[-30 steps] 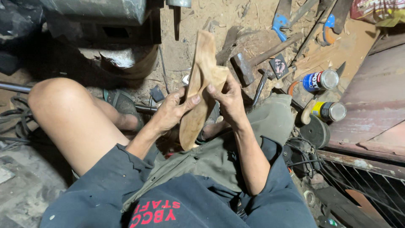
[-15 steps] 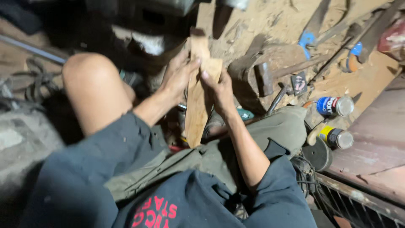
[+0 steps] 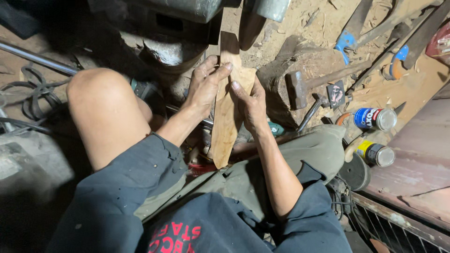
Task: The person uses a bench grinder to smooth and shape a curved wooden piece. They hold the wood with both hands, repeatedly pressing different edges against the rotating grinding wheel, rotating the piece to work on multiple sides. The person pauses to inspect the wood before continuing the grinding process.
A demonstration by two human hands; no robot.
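I hold a long carved wooden piece upright between my knees, its lower end near my lap. My left hand grips its left edge near the upper part, fingers laid across the face. My right hand clasps the right edge at about the same height, thumb on the front. The top of the wood reaches toward a dark metal machine base.
A hammer lies on a worn wooden block at right. Two spray cans lie on the sawdust floor beside a round disc. Blue-handled tools and saws lie at upper right. Cables coil at left. A reddish wooden panel borders the right.
The view has shifted and come closer. Both hands have slid higher along the wooden piece, which now stands more upright.
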